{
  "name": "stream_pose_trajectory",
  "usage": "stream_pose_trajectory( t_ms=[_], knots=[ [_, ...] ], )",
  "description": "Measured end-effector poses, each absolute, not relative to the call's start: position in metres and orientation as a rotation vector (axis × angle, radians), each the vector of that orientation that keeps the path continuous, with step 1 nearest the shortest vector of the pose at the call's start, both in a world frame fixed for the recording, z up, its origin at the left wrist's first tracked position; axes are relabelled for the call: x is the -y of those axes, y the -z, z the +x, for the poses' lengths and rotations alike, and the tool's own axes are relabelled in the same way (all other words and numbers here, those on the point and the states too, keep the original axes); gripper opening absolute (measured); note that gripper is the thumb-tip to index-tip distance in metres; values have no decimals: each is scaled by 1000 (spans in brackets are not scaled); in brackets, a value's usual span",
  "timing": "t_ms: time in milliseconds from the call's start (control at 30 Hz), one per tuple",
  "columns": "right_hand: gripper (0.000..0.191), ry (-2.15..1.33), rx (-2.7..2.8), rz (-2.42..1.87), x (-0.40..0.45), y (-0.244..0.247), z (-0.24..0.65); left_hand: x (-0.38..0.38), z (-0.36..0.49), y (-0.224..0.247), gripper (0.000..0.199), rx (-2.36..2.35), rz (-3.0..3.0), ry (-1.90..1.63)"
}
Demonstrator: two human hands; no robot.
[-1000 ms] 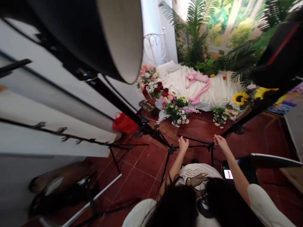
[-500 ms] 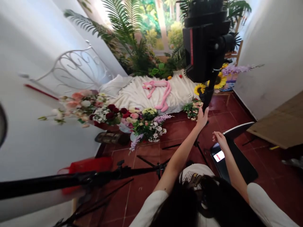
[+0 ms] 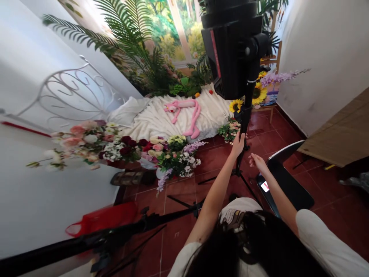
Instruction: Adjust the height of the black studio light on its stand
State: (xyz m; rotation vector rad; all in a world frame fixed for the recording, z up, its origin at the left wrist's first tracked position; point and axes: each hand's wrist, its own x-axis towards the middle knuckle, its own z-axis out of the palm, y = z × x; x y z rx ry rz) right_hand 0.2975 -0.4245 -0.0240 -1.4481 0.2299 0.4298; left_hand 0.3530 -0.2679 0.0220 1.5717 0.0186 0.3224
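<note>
My left hand (image 3: 238, 144) is closed around the black pole of a light stand (image 3: 245, 117), below its large black lamp head (image 3: 230, 54). Loosely bent and apart, the fingers of my right hand (image 3: 258, 162) hold nothing; this hand hovers between the pole and a black chair (image 3: 291, 188). On the chair seat lies a phone (image 3: 264, 186) with a lit screen, partly behind my right forearm. The stand's legs (image 3: 238, 173) spread on the floor beneath my hands.
A second black stand (image 3: 150, 221) crosses the lower left near a red bag (image 3: 109, 219). Ahead, a pink plush toy (image 3: 184, 105) rests on a cream blanket (image 3: 155, 119), fronted by flowers (image 3: 173, 154). A brown panel (image 3: 340, 130) leans at right.
My left hand's fingers have closed on the pole from a more spread pose. My right hand has moved left, toward the pole. The view has shifted, and the lamp head appears further left.
</note>
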Motion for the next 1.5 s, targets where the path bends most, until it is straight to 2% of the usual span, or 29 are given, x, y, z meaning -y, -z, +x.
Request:
stream_pose_trajectory(
  t_ms=[367,700,833,1000,1267,1400,1500],
  knots=[
    [49,-571,-365,-1318,382,-22,325,270,356,-16,61,-44,1521,-336],
    [56,-826,-391,-1236,394,-27,332,272,360,-15,56,-72,1504,-377],
    [58,-970,-351,-841,396,-25,327,272,359,-16,53,-82,1508,-363],
    [58,-863,-288,-235,386,-17,317,272,358,-16,51,-72,1503,-384],
    [60,-897,-203,226,377,-1,320,271,362,-12,52,-63,1490,-375],
    [58,-929,-157,222,377,1,325,271,364,-10,54,-38,1483,-394],
    [58,-834,-116,-175,373,-1,326,271,364,-11,55,-22,1484,-417]
  ],
)
